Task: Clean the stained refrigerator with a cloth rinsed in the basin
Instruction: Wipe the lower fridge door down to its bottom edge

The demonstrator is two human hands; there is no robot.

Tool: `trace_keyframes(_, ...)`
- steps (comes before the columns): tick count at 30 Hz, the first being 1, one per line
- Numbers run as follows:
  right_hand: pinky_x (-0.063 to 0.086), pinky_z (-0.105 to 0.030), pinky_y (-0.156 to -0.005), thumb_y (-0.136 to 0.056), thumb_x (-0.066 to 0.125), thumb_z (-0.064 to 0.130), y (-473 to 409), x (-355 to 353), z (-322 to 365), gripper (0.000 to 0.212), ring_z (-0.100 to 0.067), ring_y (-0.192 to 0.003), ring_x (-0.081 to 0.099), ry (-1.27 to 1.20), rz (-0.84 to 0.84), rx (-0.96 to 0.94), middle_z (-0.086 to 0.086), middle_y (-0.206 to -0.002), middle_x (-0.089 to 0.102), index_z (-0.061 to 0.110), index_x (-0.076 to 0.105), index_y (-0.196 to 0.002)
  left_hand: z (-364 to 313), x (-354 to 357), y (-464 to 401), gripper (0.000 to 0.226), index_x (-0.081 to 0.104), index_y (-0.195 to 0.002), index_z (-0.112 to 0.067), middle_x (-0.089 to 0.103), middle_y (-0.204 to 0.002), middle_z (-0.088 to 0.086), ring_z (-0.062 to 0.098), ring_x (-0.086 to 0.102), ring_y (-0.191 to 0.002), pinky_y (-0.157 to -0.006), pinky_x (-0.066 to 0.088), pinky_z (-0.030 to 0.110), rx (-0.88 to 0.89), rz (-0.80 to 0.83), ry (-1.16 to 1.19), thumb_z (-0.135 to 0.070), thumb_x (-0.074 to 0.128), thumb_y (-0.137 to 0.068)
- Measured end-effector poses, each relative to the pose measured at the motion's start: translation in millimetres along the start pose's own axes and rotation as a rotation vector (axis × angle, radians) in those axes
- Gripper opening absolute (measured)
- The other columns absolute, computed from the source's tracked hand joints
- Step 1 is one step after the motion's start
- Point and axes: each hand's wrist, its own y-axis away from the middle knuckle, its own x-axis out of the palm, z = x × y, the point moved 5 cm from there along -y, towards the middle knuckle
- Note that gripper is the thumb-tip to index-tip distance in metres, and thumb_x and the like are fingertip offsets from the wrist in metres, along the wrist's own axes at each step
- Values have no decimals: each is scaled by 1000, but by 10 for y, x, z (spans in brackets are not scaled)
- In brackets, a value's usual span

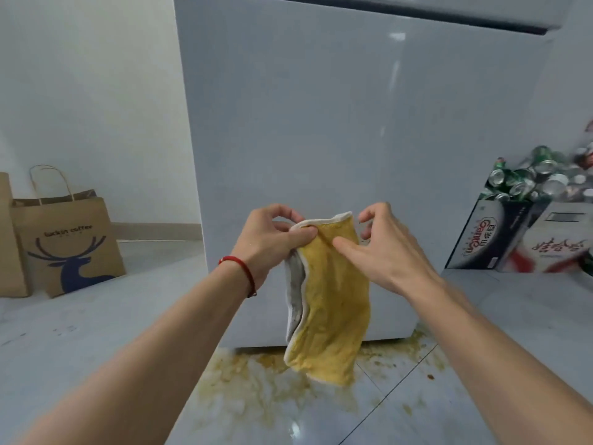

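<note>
Holding crushed cans [542,178], a box [487,239] stands beside the refrigerator [321,123].

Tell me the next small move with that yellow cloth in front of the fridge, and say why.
Probably take the free top corner with the right hand and spread the yellow, white-edged cloth flat. The left hand pinches one top corner, so the cloth hangs folded, its grey back showing. The right hand's thumb only touches it. A flat cloth should wipe the pale grey refrigerator door better.
</note>
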Motion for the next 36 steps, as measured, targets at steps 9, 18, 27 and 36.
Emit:
trace_keyframes(9, 65, -48, -70, -82, 88, 30, -46, 409, 45, 41, -21, -76, 74, -578, 350, -130, -13, -87, 73, 4, 58, -95, -8, -4, 153, 36, 65, -118, 8, 74, -107, 27, 36, 74, -99, -88, 61, 40, -139, 197, 133, 1, 75, -84)
trace_keyframes(18, 63, -43, -63, -102, 66, 18, -24, 302, -277, 21, -31, -65, 73, -589, 400, -126, -18, -76, 75, -3, 67, -97, 134, 0, 185, 21, 71, -100, 6, 77, -94, 23, 26, 77, -84, -74, 63, 30, -226, 35, -40, 1, 79, -82)
trace_keyframes(27, 65, -45, -63, -103, 65, 25, 71, 323, -306, 21, -25, -62, 76, -466, 314, -207, -7, -74, 76, 9, 69, -89, 210, 455, 143, 15, 71, -104, -5, 77, -88, 18, 28, 77, -82, -79, 64, 39, -151, -89, -173, -8, 75, -90)
trace_keyframes(36, 59, -50, -86, -90, 75, 21, -149, 204, -643, 13, -23, -90, 71, -570, 174, -178, -1, -95, 71, 22, 71, -102, 76, 316, 149, 15, 77, -101, -10, 76, -99, 17, 30, 71, -92, -84, 60, 40, 46, 87, -181, -1, 74, -89)
